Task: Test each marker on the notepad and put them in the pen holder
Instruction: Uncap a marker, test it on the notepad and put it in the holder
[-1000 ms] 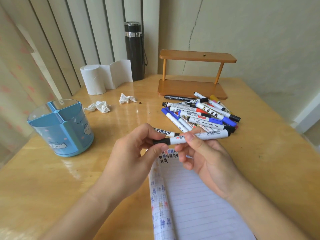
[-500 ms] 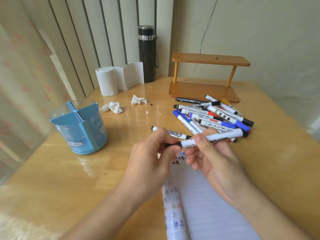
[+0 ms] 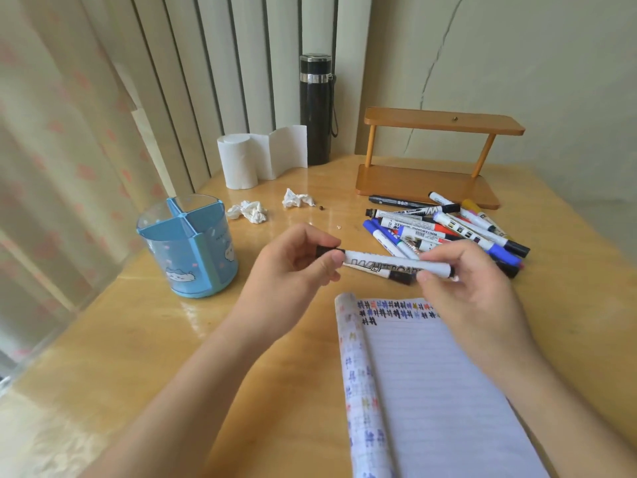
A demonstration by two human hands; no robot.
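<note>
I see the marker (image 3: 386,263) held level in the middle of the frame, just above the top edge of the notepad (image 3: 434,391): a smooth white plastic barrel with hollow black lettering along it and a black cap (image 3: 325,251) at its left end. The left hand (image 3: 293,267) pinches that cap between thumb and curled fingers, and the right hand (image 3: 472,288) pinches the barrel's right end between thumb and fingertips. The notepad, at lower right, is lined paper with its left pages rolled over into a tube and small coloured scribbles across its top lines. A second marker (image 3: 400,277) lies on the table (image 3: 138,339) right under the held one. The pen holder (image 3: 188,257), at centre left, is a round blue plastic cup with clear walls and a cross-shaped divider. A heap of markers (image 3: 448,229) rests right of centre on the glossy wooden tabletop, in front of a small wooden shelf (image 3: 431,182)
</note>
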